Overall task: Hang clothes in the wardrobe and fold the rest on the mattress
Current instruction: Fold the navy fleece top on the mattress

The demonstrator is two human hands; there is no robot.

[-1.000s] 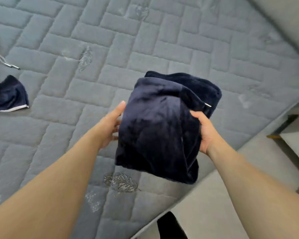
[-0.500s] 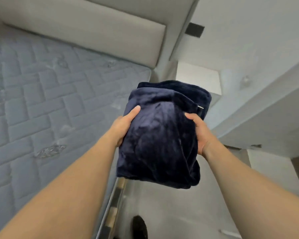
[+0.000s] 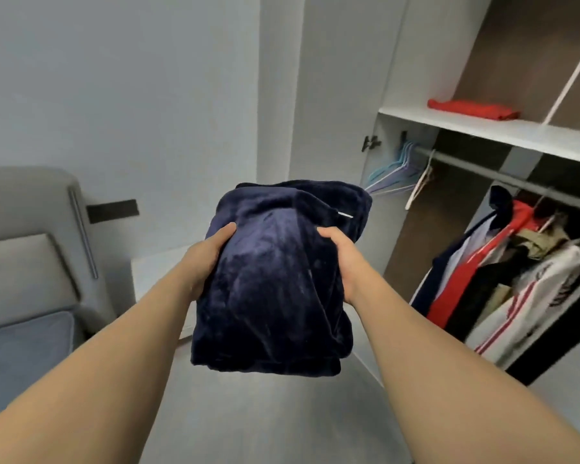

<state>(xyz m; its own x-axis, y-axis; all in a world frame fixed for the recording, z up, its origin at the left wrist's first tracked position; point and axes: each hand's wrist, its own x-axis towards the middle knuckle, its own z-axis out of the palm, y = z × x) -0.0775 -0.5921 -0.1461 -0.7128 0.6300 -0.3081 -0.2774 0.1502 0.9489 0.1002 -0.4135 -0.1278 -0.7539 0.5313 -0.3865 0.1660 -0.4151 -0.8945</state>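
Wardrobe (image 3: 395, 78): open, white frame with brown back panel, standing at the right of the view. One white shelf (image 3: 482, 128) across it; a grey rail (image 3: 482, 169) beneath.
Bed headboard (image 3: 24, 229): grey, padded, at the left edge, with a corner of blue-grey mattress (image 3: 21, 346) below it.
Folded navy garment (image 3: 272, 283): plush fabric, thick bundle, held in the air between both hands in front of the wardrobe, above the grey floor and clear of the mattress. A small white tag shows near its upper right.
Hanging clothes (image 3: 503, 279): red, white, dark and khaki pieces crowded on the rail's right part.
Left hand (image 3: 208, 262): grips the bundle's left side, thumb on top, fingers hidden beneath.
Right hand (image 3: 342, 259): grips the right side, fingers curled over the top edge.
Red folded garment (image 3: 472, 109): lies flat on the shelf.
Empty hangers (image 3: 399, 172): pastel and white, bunched at the rail's left end.
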